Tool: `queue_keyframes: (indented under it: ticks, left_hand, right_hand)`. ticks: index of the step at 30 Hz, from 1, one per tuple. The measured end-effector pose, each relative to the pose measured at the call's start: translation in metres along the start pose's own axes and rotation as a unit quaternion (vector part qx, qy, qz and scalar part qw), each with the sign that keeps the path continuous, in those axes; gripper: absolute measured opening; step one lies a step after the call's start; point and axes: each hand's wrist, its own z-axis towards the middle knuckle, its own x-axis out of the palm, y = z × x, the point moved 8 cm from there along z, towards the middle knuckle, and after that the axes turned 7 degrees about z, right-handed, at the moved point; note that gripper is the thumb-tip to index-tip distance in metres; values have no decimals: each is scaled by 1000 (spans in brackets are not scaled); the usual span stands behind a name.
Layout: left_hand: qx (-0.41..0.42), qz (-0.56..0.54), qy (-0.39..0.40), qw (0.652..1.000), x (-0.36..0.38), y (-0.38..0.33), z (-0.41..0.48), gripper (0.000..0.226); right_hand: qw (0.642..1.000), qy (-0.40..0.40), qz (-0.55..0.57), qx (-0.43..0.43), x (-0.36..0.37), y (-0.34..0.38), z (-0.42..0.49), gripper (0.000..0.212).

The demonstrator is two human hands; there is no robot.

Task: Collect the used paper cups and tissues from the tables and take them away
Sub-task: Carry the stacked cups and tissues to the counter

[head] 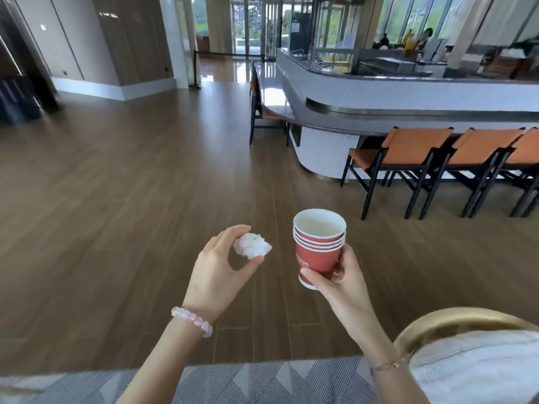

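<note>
Open wooden floor (pixel 116 199) lies ahead and left of the left hand (pixel 217 266). Chairs (pixel 414 147) and a counter (pixel 379 96) block beyond the right hand (pixel 342 282).

You stand over a brown wood-plank floor (pixel 116 185) running to a beige panelled wall (pixel 87 39) with a white baseboard (pixel 96 89); a grey chevron-patterned rug (pixel 262 377) lies along the bottom edge. On your right, a curved white ribbed counter with a dark grey top (pixel 379 96) has orange-seated black-framed chairs (pixel 417 144) drawn up along it. Daylight enters through tall glass doors (pixel 248 24) and windows (pixel 408 13) at the far end, glaring on the floor near them; a rounded gold rim (pixel 455 317) shows lower right.
</note>
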Motion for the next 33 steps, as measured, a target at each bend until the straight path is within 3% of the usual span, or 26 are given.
queue_keyframes:
  ticks: [14,21,33]
  left_hand:
    - [94,-54,90,990,123,21,243,48]
    - [172,-95,164,967,211,-18,341,45]
    - [247,-132,245,928,398,-118,450,44]
  right_hand:
    - [986,-160,-51,-12,-50,-15,208,62]
    - [957,-279,-70,-33,-114,-11,277,55]
    - [922,-378,-82,-34,-276,-28,383,55]
